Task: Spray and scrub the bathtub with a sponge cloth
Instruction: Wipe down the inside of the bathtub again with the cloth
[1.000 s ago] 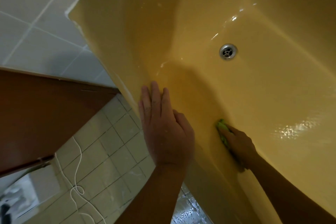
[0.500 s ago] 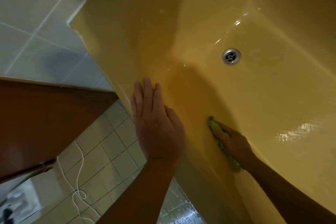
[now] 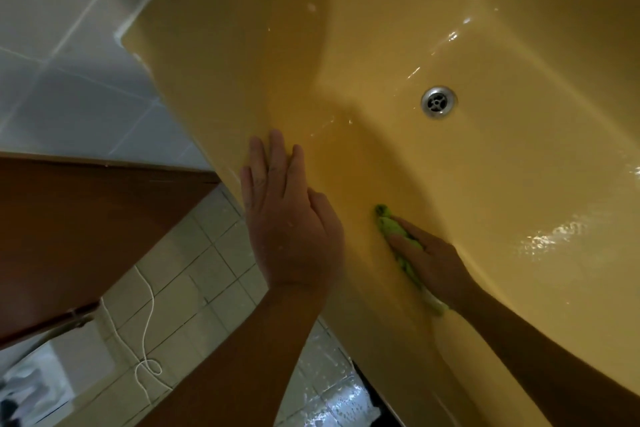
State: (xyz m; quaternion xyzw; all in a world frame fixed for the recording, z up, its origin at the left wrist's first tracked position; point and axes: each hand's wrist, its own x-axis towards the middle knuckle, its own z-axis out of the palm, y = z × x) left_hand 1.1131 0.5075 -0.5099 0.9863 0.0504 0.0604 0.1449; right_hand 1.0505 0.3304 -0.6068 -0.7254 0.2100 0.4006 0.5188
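So my right hand (image 3: 429,256) is down inside the bathtub (image 3: 519,184), lower middle of the frame. The fingers are laid out pretty much straight on top of the green sponge cloth (image 3: 391,225), pressing it flat against the near inside wall rather than gripping it.

The cloth is bunched into a long strip. It runs diagonally from upper left to lower right under my palm, with one end poking out past my fingertips and the other showing down by my wrist. That line follows the wall, so I reckon the next scrub stroke goes along that same diagonal.

The drain (image 3: 438,103) sits up and to the right of the cloth, well apart from it, and the wet shiny floor is off to the right.

My left hand (image 3: 291,218) is flat on the tub's edge just left of the cloth, fingers straight and together, holding nothing. I think it's just bracing me, so the right does the work.
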